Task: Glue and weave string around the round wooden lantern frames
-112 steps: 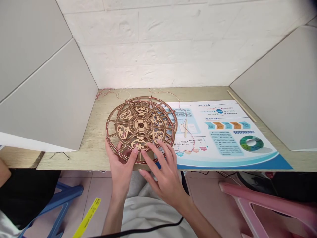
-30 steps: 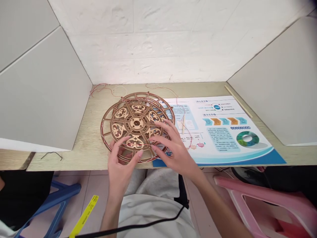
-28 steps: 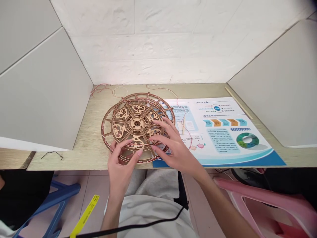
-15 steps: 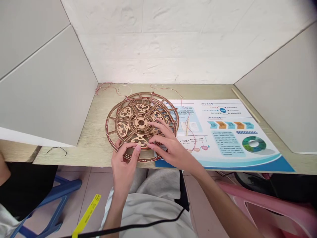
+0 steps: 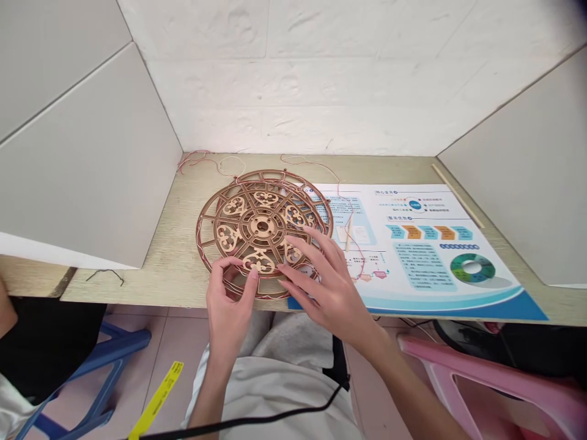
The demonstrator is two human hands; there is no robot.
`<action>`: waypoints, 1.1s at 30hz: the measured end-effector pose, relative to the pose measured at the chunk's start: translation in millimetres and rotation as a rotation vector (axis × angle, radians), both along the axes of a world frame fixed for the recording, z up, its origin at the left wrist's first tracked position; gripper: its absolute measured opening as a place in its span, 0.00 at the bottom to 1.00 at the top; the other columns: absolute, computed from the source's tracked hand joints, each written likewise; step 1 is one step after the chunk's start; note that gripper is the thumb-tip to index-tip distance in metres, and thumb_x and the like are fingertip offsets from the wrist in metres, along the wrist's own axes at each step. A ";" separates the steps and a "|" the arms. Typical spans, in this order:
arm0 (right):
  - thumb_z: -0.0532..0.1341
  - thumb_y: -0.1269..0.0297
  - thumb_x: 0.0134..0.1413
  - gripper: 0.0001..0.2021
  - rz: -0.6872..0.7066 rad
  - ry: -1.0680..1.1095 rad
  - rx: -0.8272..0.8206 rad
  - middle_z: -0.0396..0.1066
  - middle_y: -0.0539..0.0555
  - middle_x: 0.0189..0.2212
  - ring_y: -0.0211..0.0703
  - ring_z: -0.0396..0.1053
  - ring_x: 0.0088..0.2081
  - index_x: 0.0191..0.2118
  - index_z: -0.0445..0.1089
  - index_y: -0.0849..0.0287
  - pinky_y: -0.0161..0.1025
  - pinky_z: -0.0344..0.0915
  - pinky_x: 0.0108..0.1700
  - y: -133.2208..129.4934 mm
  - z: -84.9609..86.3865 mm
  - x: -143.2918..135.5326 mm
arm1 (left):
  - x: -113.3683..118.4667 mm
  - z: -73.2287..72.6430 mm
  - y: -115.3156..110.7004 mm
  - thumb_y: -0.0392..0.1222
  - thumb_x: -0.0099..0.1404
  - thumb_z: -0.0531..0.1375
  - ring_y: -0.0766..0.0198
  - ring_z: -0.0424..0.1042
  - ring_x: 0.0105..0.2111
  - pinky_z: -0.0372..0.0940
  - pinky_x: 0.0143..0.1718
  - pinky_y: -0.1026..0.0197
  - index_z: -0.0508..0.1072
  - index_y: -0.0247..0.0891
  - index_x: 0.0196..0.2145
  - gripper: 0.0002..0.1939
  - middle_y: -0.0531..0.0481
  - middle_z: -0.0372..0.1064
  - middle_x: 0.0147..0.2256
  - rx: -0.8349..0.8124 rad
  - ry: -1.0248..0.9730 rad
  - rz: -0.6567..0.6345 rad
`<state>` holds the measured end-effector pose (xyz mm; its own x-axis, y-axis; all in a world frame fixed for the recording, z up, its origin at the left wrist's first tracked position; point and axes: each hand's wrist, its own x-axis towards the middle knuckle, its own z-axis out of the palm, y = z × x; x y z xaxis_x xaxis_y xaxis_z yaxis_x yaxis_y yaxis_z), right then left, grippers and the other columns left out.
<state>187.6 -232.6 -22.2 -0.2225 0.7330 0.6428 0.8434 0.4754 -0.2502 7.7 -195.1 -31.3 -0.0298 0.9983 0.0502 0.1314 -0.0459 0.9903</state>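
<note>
— See anything set inside the upper wheel [image 5: 263, 236]?
— Count six scrolled panels [image 5: 259, 264], ringed around the hub.
— And wheels?
— Make it two, flat and overlapping, left of centre on the counter [image 5: 160, 250]; lower wheel [image 5: 310, 183] to the far right, underneath.
— The grip?
— Grasping the upper wheel's near rim with the left hand [image 5: 230, 311]; over its near right part with the right hand [image 5: 332, 293], fingers parted, cannot tell whether pinching anything.
— Elsewhere?
— Find one printed sheet [image 5: 413, 275] at right, partly under the wheels, bearing one short stick [image 5: 349, 237]; one long stick [image 5: 457, 195] farther right; one bent black wire [image 5: 107, 272] at left; reddish thread [image 5: 195, 157] in the far left corner.
— And around?
— White wall [image 5: 316, 79] at far side, grey panels [image 5: 92, 171] left and right, one blue stool [image 5: 123, 345] at left, one pink stool [image 5: 495, 373] at right.
</note>
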 end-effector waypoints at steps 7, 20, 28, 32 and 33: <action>0.63 0.67 0.66 0.15 -0.068 0.007 -0.087 0.62 0.69 0.64 0.67 0.52 0.70 0.56 0.70 0.59 0.70 0.62 0.63 -15.7 -7.0 1.8 | -0.2 -1.9 -1.2 0.47 0.62 0.67 0.60 0.74 0.42 0.72 0.43 0.58 0.70 0.42 0.44 0.16 0.48 0.71 0.46 -0.022 -0.019 0.010; 0.66 0.68 0.62 0.15 0.016 0.017 -0.090 0.61 0.70 0.64 0.68 0.51 0.70 0.54 0.72 0.59 0.71 0.61 0.63 -16.4 -10.8 8.2 | 0.2 -1.3 -1.0 0.46 0.64 0.66 0.62 0.75 0.44 0.72 0.42 0.62 0.71 0.43 0.47 0.15 0.47 0.71 0.49 0.012 -0.031 0.017; 0.63 0.65 0.65 0.10 0.019 0.079 -0.143 0.63 0.68 0.64 0.65 0.54 0.70 0.50 0.74 0.59 0.68 0.62 0.65 -13.4 -11.3 6.4 | 2.6 -1.4 -1.1 0.46 0.65 0.66 0.62 0.75 0.45 0.73 0.44 0.61 0.70 0.42 0.50 0.18 0.46 0.70 0.52 0.029 -0.043 0.023; 0.64 0.66 0.64 0.09 0.007 0.037 -0.104 0.64 0.66 0.64 0.65 0.55 0.70 0.49 0.74 0.57 0.68 0.63 0.63 -13.9 -7.1 5.6 | 2.3 -1.0 -1.0 0.47 0.64 0.66 0.61 0.75 0.45 0.74 0.42 0.62 0.70 0.42 0.50 0.19 0.44 0.70 0.53 0.019 -0.055 0.022; 0.64 0.65 0.64 0.10 -0.004 0.005 -0.085 0.65 0.66 0.64 0.65 0.55 0.69 0.50 0.74 0.57 0.68 0.63 0.63 -15.2 -5.6 4.9 | 2.4 -0.9 -1.0 0.47 0.64 0.66 0.61 0.75 0.45 0.74 0.41 0.61 0.70 0.42 0.51 0.19 0.44 0.70 0.53 0.023 -0.057 0.023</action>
<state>192.5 -247.9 -27.8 -0.2161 0.7858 0.5795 0.8439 0.4488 -0.2939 10.2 -196.2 -32.2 -0.0564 0.9959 0.0704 0.0757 -0.0660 0.9949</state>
